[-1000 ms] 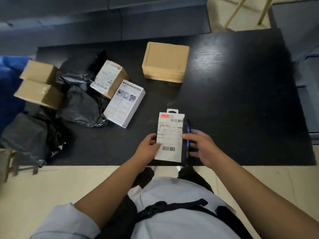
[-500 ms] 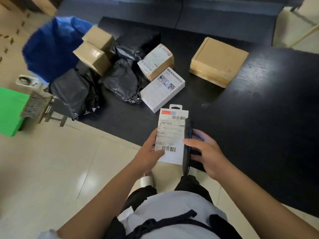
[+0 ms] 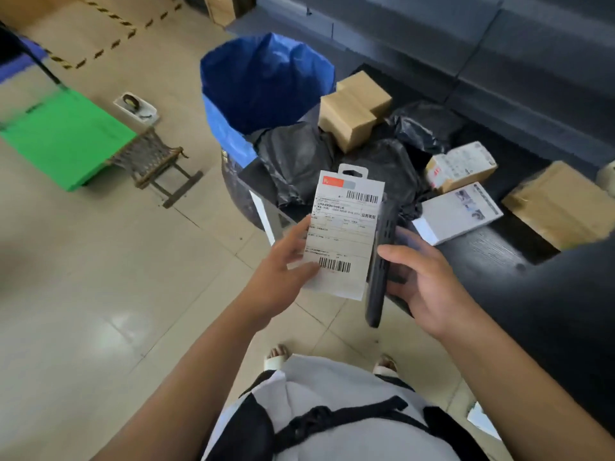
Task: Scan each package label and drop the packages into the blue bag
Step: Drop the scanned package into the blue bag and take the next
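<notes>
The left hand [image 3: 281, 271] pinches the flat white package [image 3: 342, 234] by its lower left edge, thumb on the label beside the lower barcode. The package's long axis runs near upright in the view, hang-tab end pointing away toward the blue bag [image 3: 263, 84], label face up to the camera. The right hand [image 3: 422, 277] grips a dark scanner [image 3: 381, 261] lying along the package's right edge, touching or just beside it, its long axis parallel to the package.

The package hangs over the floor, just off the near corner of the black bench [image 3: 549, 294]. The bag stands open-mouthed beyond it, at the bench's end. Black poly mailers [image 3: 296, 158] and brown boxes [image 3: 352, 111] crowd the bench edge beside the bag; open tiled floor [image 3: 100, 277] lies to the left.
</notes>
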`<state>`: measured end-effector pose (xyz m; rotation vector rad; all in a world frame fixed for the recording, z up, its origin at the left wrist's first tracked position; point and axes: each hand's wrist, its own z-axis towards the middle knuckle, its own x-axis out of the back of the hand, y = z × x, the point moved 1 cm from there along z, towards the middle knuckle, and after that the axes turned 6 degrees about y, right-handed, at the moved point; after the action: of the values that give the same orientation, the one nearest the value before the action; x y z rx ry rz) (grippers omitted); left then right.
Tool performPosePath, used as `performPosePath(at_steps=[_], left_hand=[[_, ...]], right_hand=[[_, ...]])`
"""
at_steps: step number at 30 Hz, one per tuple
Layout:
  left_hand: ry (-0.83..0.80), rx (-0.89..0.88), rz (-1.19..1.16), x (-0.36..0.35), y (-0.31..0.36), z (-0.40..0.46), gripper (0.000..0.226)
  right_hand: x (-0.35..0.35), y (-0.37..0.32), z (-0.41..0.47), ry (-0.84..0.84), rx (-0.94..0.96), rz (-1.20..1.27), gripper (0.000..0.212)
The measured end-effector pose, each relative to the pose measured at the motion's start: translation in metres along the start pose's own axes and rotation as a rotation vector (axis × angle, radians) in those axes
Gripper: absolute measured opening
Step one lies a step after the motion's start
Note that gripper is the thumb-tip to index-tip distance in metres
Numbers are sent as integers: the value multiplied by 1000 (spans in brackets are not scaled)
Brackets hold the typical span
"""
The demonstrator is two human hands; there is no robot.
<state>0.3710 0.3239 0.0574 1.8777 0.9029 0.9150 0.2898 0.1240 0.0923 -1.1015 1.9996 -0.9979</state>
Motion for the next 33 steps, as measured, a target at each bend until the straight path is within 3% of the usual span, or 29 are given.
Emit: performPosePath(at_steps=[8, 11, 21, 28, 33], left_hand=[[-15, 39, -108, 101, -39, 15, 69], [-44, 57, -112, 123, -40, 32, 69], [-5, 40, -100, 209, -6, 134, 71], [87, 140, -133, 265, 23, 213, 71], [95, 233, -180, 281, 25, 268, 72]], right_hand=[[-99, 14, 18, 25, -36, -47, 49], [-120, 7, 34, 33, -30, -32, 34], [-193, -37, 151, -70, -52, 23, 44], [-240, -76, 238, -142, -95, 106, 36], [-251, -90, 280, -75, -113, 149, 26]])
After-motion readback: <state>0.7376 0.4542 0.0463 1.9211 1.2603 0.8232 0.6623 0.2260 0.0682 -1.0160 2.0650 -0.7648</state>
